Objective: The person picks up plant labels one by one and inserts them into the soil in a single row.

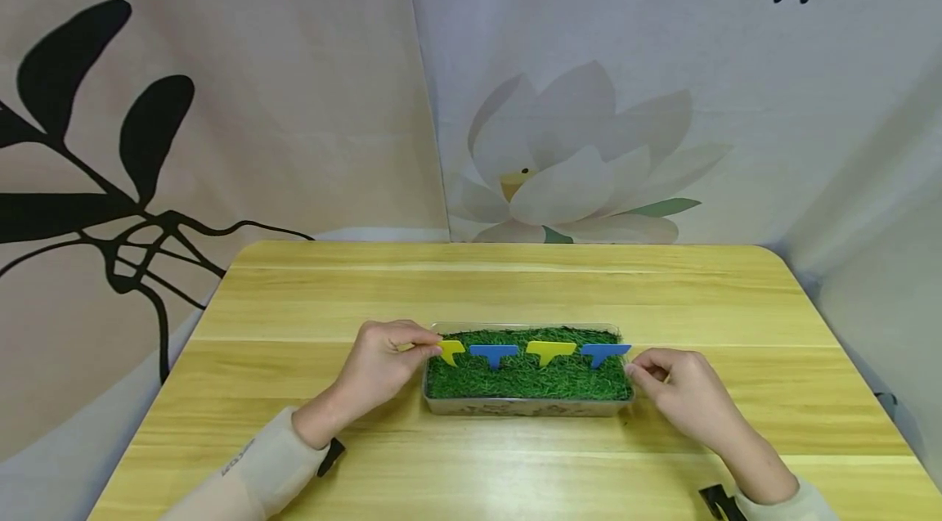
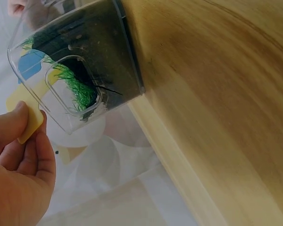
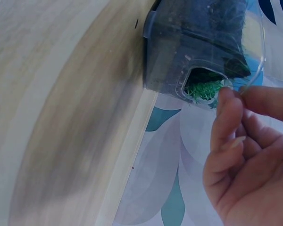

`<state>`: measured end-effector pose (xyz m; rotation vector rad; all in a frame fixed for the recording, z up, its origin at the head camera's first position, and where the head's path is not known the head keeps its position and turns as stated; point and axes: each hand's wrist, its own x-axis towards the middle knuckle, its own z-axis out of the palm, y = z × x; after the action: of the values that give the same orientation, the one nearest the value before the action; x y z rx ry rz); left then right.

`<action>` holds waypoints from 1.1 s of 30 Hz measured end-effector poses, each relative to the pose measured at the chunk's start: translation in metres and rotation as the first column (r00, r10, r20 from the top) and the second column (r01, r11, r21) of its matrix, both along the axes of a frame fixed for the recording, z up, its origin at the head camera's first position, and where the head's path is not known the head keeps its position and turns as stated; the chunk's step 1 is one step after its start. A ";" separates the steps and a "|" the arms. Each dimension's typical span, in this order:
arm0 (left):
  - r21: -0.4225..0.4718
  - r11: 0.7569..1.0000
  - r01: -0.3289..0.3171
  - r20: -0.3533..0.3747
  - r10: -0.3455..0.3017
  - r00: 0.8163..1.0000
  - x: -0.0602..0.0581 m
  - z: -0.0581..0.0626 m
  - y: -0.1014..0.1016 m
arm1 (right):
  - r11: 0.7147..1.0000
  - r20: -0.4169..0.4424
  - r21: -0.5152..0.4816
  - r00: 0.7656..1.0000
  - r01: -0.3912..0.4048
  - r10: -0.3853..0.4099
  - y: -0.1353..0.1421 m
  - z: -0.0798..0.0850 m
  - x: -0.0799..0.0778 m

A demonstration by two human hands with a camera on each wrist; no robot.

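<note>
A clear plastic box filled with green artificial grass stands on the table. Four-sided row aside, several T-shaped plant labels stick up from the grass in a line. My left hand pinches the yellow label at the row's left end between thumb and fingers. Beside it stand a blue label, another yellow label and a blue label at the right. My right hand pinches the box's right rim with its fingertips, just below the end blue label.
The wooden table extends around the box on all sides. Behind it hangs a curtain with printed leaves and a pale flower. Dark straps show at both wrists.
</note>
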<state>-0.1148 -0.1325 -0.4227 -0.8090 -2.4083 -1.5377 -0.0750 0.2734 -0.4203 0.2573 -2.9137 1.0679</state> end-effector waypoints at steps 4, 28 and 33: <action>0.001 1.000 0.010 -0.070 -0.010 0.998 -0.001 -0.001 0.000 | 1.000 -0.010 0.001 1.000 -0.002 0.002 0.000 -0.001 0.000; -0.068 0.997 0.020 -0.210 -0.034 0.977 0.000 -0.001 0.006 | 1.000 -0.013 0.000 1.000 -0.005 0.005 0.001 -0.001 0.001; -0.078 0.997 0.008 -0.192 -0.023 0.981 0.001 -0.001 0.008 | 1.000 -0.016 0.001 1.000 -0.009 0.009 0.002 -0.001 0.001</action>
<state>-0.1136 -0.1249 -0.4234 -0.9467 -2.3370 -1.3118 -0.0744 0.2751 -0.4216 0.2772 -2.9020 1.0607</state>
